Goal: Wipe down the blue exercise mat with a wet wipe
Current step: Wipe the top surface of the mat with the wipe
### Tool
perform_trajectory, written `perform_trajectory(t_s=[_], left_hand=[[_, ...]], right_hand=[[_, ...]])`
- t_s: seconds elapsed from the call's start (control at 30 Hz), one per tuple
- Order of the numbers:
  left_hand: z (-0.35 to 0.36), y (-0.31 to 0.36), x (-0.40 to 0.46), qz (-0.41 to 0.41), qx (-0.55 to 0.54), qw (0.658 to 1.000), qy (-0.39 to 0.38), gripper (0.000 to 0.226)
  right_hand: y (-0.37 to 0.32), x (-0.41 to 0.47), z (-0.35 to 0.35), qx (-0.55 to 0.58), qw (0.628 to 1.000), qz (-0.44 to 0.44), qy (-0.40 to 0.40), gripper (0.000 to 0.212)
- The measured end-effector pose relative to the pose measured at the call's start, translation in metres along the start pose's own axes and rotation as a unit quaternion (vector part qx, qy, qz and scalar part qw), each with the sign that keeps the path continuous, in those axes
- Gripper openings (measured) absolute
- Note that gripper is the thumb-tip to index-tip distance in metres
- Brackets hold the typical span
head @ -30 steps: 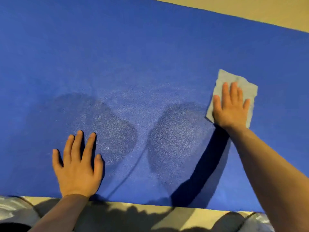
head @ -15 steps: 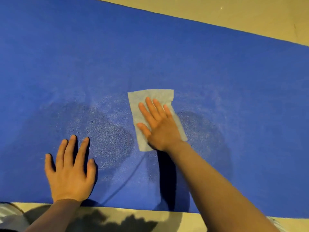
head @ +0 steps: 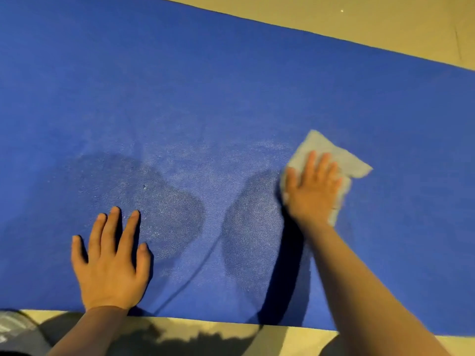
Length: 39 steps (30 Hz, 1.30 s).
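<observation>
The blue exercise mat lies flat and fills most of the view. A pale wet wipe lies spread on the mat right of centre. My right hand presses flat on the wipe with straight fingers; the wipe's far and right edges stick out from under it. My left hand rests flat on the mat near its front edge, fingers spread. Faint damp streaks show on the mat between the two hands.
Beige floor runs along the mat's far edge and a strip of beige floor shows below the near edge. Dark shadows of my head and arms fall on the mat's middle. A bit of grey patterned clothing sits at the bottom left.
My right hand swept the wipe from the right to the mat's middle, then back to the right. My left hand stayed planted near the front edge.
</observation>
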<state>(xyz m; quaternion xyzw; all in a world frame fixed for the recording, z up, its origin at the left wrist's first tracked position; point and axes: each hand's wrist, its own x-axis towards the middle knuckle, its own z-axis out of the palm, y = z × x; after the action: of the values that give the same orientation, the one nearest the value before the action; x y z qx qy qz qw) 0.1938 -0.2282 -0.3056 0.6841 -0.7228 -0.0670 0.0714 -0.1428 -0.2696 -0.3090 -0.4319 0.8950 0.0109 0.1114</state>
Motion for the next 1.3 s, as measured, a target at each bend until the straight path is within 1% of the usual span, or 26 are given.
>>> perform_trajectory(t_s=[0.07,0.1,0.17,0.23,0.27,0.3,0.33,0.37,0.4,0.43,0.5,0.57,0.63,0.67,0.73,0.77,0.8,0.9,0.93,0.97,1.03,1.1,1.17,1.2,1.27,1.3], left_hand=[[0.001,-0.001,0.0,0.001,0.001,1.0,-0.004,0.061],[0.001,-0.001,0.0,0.0,0.002,1.0,-0.003,0.061],[0.002,-0.002,-0.001,0.0,0.005,1.0,-0.004,0.06],[0.002,-0.002,-0.002,0.001,0.006,1.0,-0.003,0.06],[0.002,-0.003,-0.002,0.002,0.008,1.0,-0.002,0.06],[0.002,-0.003,-0.002,0.003,0.008,1.0,-0.001,0.06],[0.002,-0.004,-0.002,0.003,0.008,1.0,-0.001,0.06],[0.002,-0.004,-0.001,0.003,0.008,1.0,0.001,0.06],[0.002,-0.004,-0.001,0.004,0.008,1.0,0.003,0.06],[0.002,-0.003,-0.001,0.005,0.007,1.0,0.005,0.06],[0.002,-0.003,-0.001,0.007,0.005,1.0,0.005,0.06],[0.002,-0.004,-0.001,0.008,0.005,1.0,0.01,0.059],[0.003,-0.005,-0.001,0.014,0.006,1.0,0.015,0.059],[0.003,-0.006,0.0,0.015,0.004,1.0,0.016,0.059],[0.003,-0.005,0.0,0.014,0.004,1.0,0.017,0.059],[0.003,-0.005,-0.001,0.014,0.006,1.0,0.016,0.059],[0.003,-0.005,-0.001,0.013,0.006,1.0,0.016,0.059],[0.005,-0.007,0.001,0.013,0.005,1.0,0.01,0.059],[0.005,-0.007,0.0,0.013,0.004,1.0,0.009,0.059],[0.006,-0.007,0.0,0.014,0.002,1.0,0.007,0.059],[0.007,-0.007,-0.001,0.017,0.0,1.0,0.008,0.059],[0.007,-0.008,-0.001,0.018,0.001,1.0,0.007,0.059],[0.007,-0.009,-0.001,0.018,-0.002,1.0,-0.001,0.06],[0.006,-0.009,-0.001,0.016,-0.004,1.0,-0.008,0.06],[0.006,-0.009,0.0,0.013,-0.005,1.0,-0.026,0.061],[0.005,-0.009,0.001,0.011,-0.008,0.999,-0.038,0.061]], right_hand=[[-0.057,-0.039,0.018,0.014,0.989,-0.143,0.03,0.066],[-0.082,-0.059,0.026,0.021,0.977,-0.209,0.028,0.064],[-0.121,-0.093,0.032,0.006,0.947,-0.32,-0.025,0.063],[-0.13,-0.093,0.032,-0.006,0.909,-0.412,-0.06,0.062],[-0.124,-0.079,0.03,0.002,0.897,-0.437,-0.072,0.062],[-0.112,-0.062,0.028,0.004,0.893,-0.445,-0.066,0.063],[-0.099,-0.041,0.024,-0.006,0.902,-0.43,-0.044,0.065],[-0.084,-0.018,0.016,-0.022,0.919,-0.392,-0.035,0.07],[-0.068,0.007,0.008,-0.039,0.94,-0.336,-0.039,0.072],[-0.05,0.03,0.0,-0.055,0.961,-0.266,-0.054,0.07],[-0.005,0.067,-0.022,-0.052,0.986,-0.128,-0.094,0.065],[0.044,0.085,-0.043,-0.015,0.994,-0.012,-0.111,0.068],[0.073,0.081,-0.05,0.012,0.99,0.086,-0.109,0.07],[0.076,0.072,-0.047,0.017,0.988,0.12,-0.095,0.069],[0.058,0.05,-0.035,0.034,0.986,0.153,-0.049,0.068],[0.043,0.038,-0.028,0.031,0.988,0.149,-0.037,0.067],[0.024,0.026,-0.022,0.015,0.992,0.124,-0.037,0.067],[-0.036,-0.017,0.003,-0.008,0.999,-0.021,-0.048,0.069],[-0.056,-0.036,0.01,-0.007,0.996,-0.077,-0.034,0.071],[-0.073,-0.058,0.015,-0.003,0.991,-0.132,-0.02,0.071],[-0.093,-0.097,0.022,-0.016,0.968,-0.247,-0.049,0.066],[-0.088,-0.114,0.025,-0.024,0.945,-0.315,-0.08,0.065],[-0.07,-0.111,0.019,-0.029,0.94,-0.324,-0.1,0.067],[-0.059,-0.106,0.013,-0.045,0.944,-0.308,-0.106,0.069],[-0.035,-0.092,-0.002,-0.071,0.958,-0.247,-0.123,0.075],[-0.024,-0.082,-0.012,-0.082,0.964,-0.201,-0.154,0.075]])
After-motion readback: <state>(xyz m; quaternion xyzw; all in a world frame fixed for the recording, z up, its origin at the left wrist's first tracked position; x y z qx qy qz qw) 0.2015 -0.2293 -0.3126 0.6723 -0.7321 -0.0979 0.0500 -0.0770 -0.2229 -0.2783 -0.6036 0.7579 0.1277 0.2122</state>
